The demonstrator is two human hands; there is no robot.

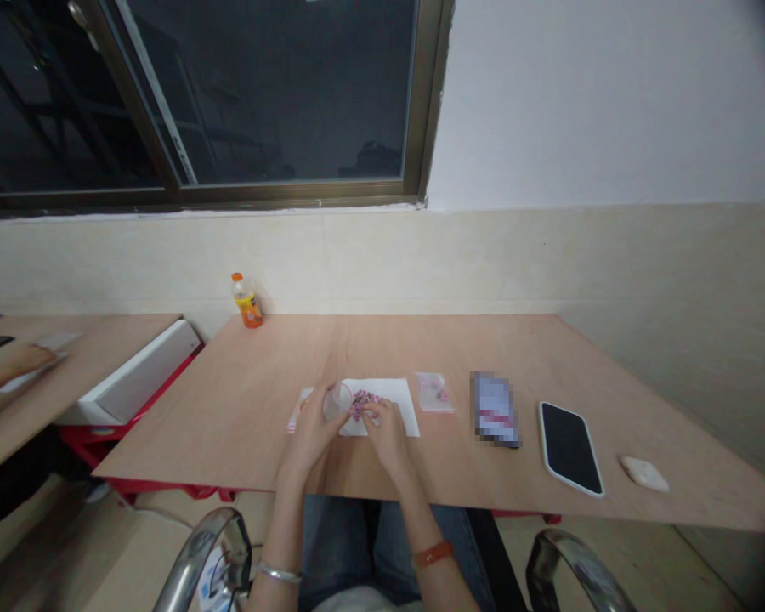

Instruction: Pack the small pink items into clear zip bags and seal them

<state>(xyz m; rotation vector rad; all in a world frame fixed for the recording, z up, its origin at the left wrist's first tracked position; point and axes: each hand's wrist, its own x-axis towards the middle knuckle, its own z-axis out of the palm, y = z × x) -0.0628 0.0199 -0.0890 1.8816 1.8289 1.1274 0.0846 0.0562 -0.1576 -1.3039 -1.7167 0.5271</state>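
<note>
My left hand (314,423) is closed around a clear cup (335,403), held tilted beside a small heap of pink, purple and dark beads (362,399). The beads lie on a white sheet of paper (406,412). At the heap's near right edge, the thumb and fingers of my right hand (388,429) are pinched together. Whatever sits between those fingertips is too small to make out. Partly hidden behind my left hand is a small clear bag (292,421). Right of the paper lies another clear zip bag (432,396) with a few pink beads inside.
A blurred phone-like item (495,410), a white-edged tablet or phone (570,448) and a pale flat object (643,473) lie on the right of the wooden table (370,344). An orange drink bottle (248,302) stands at the back left. Another person's arm (9,374) rests at the left table.
</note>
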